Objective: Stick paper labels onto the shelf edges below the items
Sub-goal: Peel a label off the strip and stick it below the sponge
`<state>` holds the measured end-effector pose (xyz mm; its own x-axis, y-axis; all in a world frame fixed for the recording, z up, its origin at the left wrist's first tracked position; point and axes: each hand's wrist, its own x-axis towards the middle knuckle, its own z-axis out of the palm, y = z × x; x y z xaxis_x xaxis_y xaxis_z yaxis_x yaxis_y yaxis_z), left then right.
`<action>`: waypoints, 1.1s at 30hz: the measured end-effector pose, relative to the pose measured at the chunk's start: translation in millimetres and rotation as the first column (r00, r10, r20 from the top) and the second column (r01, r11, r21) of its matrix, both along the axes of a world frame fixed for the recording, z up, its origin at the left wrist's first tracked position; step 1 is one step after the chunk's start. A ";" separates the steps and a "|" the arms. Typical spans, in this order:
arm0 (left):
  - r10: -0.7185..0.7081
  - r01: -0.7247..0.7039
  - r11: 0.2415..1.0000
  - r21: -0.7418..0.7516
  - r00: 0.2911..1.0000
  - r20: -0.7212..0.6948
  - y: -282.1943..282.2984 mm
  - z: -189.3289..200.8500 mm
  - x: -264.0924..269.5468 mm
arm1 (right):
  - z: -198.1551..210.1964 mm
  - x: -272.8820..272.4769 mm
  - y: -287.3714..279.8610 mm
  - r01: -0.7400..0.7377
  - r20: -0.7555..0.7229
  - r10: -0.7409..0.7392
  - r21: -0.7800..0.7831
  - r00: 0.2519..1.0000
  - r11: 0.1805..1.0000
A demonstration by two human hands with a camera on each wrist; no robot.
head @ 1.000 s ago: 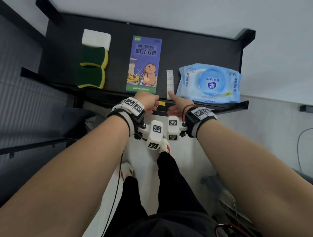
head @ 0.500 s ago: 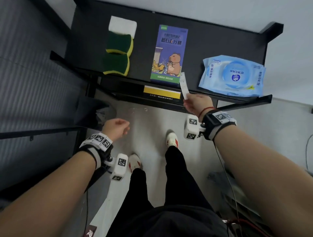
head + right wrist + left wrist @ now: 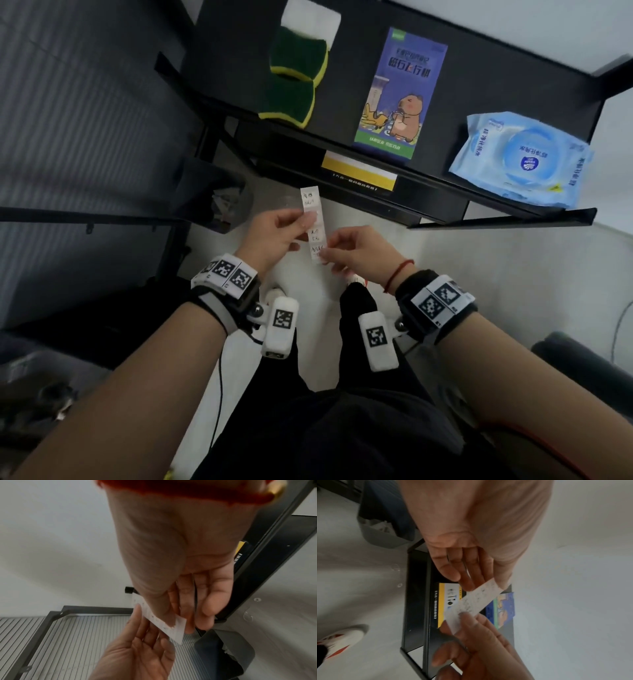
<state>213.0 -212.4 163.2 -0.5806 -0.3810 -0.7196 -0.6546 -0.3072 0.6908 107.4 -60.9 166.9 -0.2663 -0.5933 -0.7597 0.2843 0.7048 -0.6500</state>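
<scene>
Sponges left, box middle, wipes pack right on shelf

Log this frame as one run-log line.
phase: label prep | left hand: pinches label strip | right hand: pinches strip's lower end | strip: off shelf, held before it

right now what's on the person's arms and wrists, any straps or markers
Both forearms are bare, with no sleeves. Each wrist wears a black band topped by a white plate with black square code markers. A white block-shaped camera with its own code marker hangs under each wrist. The right wrist also has a thin red string bracelet.
</scene>
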 end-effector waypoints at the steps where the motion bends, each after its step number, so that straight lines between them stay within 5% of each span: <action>1: 0.000 0.000 0.999 -0.037 1.000 -0.014 -5.2 2.2 2.0 | 3.2 1.5 -6.0 -0.034 -0.018 0.034 -0.003 0.999 0.999; 11: -0.005 -0.006 0.991 -0.136 0.997 -0.074 -57.6 17.4 36.3 | 24.3 17.5 -69.7 0.078 -0.115 -0.093 -0.124 0.989 0.989; 18: 0.070 -0.081 0.988 -0.135 0.994 -0.087 -72.2 -6.4 18.6 | -2.8 4.9 -97.4 0.218 -0.108 -0.240 -0.184 0.965 0.958; 24: 0.120 -0.141 0.979 -0.145 0.982 -0.145 -83.6 -76.1 -16.8 | -77.6 -26.7 -112.2 0.261 -0.118 -0.292 -0.224 0.949 0.939; 33: 0.012 -0.057 0.975 -0.215 0.979 -0.204 -119.6 -251.0 -39.2 | -256.8 -41.1 -143.3 0.254 -0.269 -0.329 -0.281 0.905 0.926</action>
<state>173.8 -332.0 -87.8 -0.6878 -0.5383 -0.4870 -0.4878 -0.1541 0.8592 66.3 -204.2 -89.9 -0.6506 -0.6028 -0.4620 0.2143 0.4379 -0.8731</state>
